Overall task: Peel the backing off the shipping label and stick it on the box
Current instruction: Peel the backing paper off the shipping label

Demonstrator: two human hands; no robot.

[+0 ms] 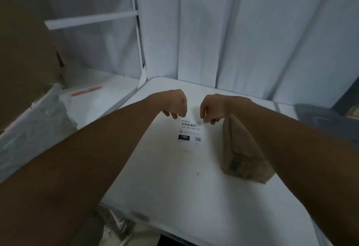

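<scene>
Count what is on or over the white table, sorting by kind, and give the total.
Hands: 2, left hand and right hand
Shipping label: 1
Box: 1
Total: 4

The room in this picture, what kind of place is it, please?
Probably a small packing or mailing station: a shipping label and a cardboard box lie on a white table, with white shelving beside.

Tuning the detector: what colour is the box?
Brown cardboard box, with a small dark printed mark on its side; head view.
</scene>
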